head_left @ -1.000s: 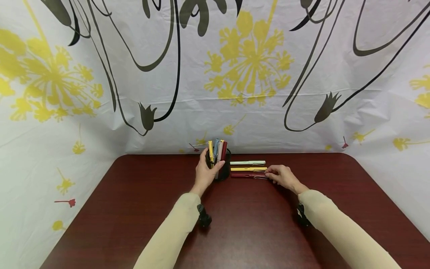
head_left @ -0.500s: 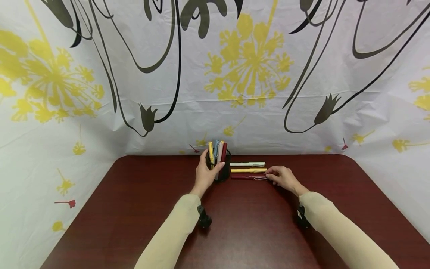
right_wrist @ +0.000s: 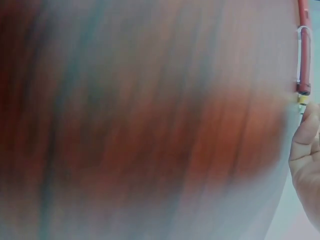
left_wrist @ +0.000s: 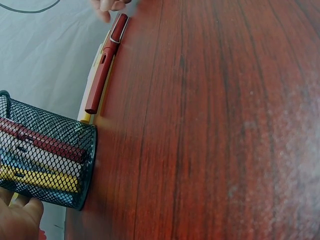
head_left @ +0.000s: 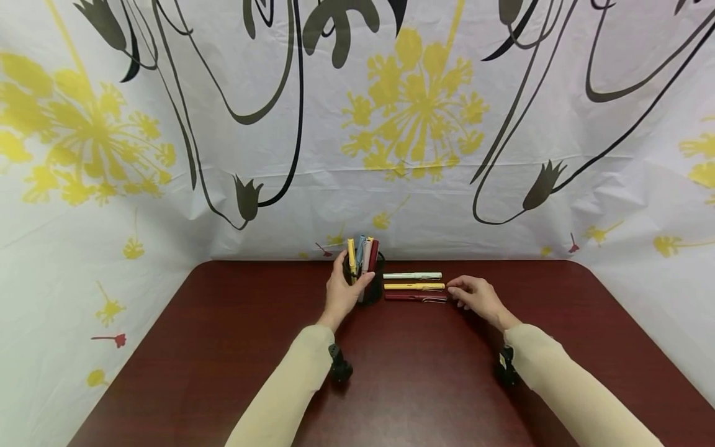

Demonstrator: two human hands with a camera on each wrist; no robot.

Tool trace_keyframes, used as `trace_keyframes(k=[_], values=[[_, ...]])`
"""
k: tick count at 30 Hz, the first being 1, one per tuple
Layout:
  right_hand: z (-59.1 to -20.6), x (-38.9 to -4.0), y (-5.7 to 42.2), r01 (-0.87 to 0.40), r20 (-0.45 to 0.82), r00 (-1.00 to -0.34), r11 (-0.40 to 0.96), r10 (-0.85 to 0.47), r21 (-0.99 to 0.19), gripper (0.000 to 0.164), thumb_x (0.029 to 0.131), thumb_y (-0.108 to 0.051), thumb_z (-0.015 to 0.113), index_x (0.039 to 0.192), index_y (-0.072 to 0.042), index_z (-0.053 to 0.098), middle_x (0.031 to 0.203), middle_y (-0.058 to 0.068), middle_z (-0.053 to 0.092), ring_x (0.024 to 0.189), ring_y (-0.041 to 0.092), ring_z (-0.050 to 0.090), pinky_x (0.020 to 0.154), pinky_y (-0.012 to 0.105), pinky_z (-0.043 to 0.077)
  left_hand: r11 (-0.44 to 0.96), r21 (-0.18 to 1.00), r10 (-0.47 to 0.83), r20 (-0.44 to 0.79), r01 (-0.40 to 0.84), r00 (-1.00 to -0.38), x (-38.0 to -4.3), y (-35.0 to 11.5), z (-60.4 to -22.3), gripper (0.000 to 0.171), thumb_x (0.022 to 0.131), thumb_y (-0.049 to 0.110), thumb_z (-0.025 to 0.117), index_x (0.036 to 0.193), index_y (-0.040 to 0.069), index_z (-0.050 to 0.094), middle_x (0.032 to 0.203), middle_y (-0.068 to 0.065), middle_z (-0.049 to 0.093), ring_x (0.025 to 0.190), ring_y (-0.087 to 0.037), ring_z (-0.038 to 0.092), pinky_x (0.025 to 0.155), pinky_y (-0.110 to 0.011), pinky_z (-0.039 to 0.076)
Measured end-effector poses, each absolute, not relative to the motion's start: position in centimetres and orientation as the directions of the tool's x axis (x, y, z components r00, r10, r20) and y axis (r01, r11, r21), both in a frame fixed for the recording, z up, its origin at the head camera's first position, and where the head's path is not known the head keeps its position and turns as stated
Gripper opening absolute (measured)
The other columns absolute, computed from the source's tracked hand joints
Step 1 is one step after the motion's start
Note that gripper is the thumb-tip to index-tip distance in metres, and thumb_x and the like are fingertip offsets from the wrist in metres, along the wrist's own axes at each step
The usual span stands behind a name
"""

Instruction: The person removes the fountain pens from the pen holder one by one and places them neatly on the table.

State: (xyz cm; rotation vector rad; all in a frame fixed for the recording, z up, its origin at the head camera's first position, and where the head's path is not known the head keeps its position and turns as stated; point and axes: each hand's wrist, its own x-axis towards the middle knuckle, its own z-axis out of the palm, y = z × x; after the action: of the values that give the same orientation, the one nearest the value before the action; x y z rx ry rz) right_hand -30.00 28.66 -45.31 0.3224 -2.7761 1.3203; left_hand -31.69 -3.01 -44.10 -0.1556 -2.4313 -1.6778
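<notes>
My left hand (head_left: 339, 299) grips a black mesh pen cup (head_left: 377, 288) at the back of the table, thumb on the near side. Several pens stand in it, yellow, blue, pale and dark red; in the left wrist view they show through the mesh (left_wrist: 45, 112). Right of the cup, three pens lie side by side: a pale green pen (head_left: 412, 275), a yellow pen (head_left: 414, 287) and, nearest me, a dark red pen (head_left: 414, 298). Just off their clip ends is my right hand (head_left: 479, 298), fingers bent and holding nothing.
The dark red-brown wooden table (head_left: 402, 379) spreads out in front, its back edge close behind the cup. A white cloth (head_left: 313, 143) with yellow and dark plant prints hangs behind and at both sides. A small black camera (head_left: 339, 366) sits on the left wrist.
My right hand has drawn slightly rightward, away from the pens' ends, leaving a small gap. The left hand keeps its grip on the pen cup. The head view has tilted up a little.
</notes>
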Motion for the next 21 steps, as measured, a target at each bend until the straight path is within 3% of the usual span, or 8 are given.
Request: trace_keyframes(k=[9,16,19,21], values=[[-43.9,-30.0,26.5,-0.191,0.186,-0.981,0.413,-0.051,-0.890,0.034,0.095,-0.019,0.057,0.115,0.008,0.059,0.086,0.019,0.063,0.066,0.012,0.059,0.059,0.026,0.052,0.354,0.917,-0.021,0.202,0.182,-0.979,-31.6,-3.0,-44.1,0.084,0.082,0.044,0.071,0.149,0.018,0.026,0.147,-0.011,0.038,0.133,-0.031,0.038,0.102,-0.050,0.038],[-42.3,-30.4,22.5,-0.212,0.209,-0.977,0.268,-0.041,-0.940,0.035,0.094,-0.020,0.059,0.115,0.009,0.059,0.076,0.000,0.062,0.067,0.016,0.061,0.062,0.030,0.052,0.351,0.919,-0.022,0.201,0.181,-0.979,-31.6,-3.0,-44.1,0.084,0.081,0.044,0.071,0.149,0.019,0.027,0.147,-0.011,0.039,0.132,-0.032,0.039,0.102,-0.050,0.038],[-41.6,-30.9,20.7,-0.207,0.202,-0.978,0.199,-0.048,-0.958,0.035,0.094,-0.019,0.059,0.116,0.008,0.059,0.079,-0.001,0.063,0.068,0.015,0.061,0.064,0.031,0.053,0.349,0.919,-0.021,0.204,0.184,-0.979,-31.6,-3.0,-44.1,0.084,0.082,0.044,0.071,0.149,0.018,0.027,0.146,-0.011,0.039,0.132,-0.032,0.039,0.102,-0.051,0.038],[-41.2,-31.3,19.6,-0.208,0.203,-0.978,0.162,-0.047,-0.965,0.036,0.094,-0.019,0.059,0.117,0.008,0.058,0.084,0.006,0.064,0.069,0.015,0.061,0.066,0.032,0.054,0.349,0.918,-0.021,0.207,0.187,-0.978,-31.6,-3.0,-44.1,0.084,0.082,0.044,0.071,0.149,0.018,0.027,0.147,-0.012,0.038,0.132,-0.032,0.039,0.102,-0.051,0.037]])
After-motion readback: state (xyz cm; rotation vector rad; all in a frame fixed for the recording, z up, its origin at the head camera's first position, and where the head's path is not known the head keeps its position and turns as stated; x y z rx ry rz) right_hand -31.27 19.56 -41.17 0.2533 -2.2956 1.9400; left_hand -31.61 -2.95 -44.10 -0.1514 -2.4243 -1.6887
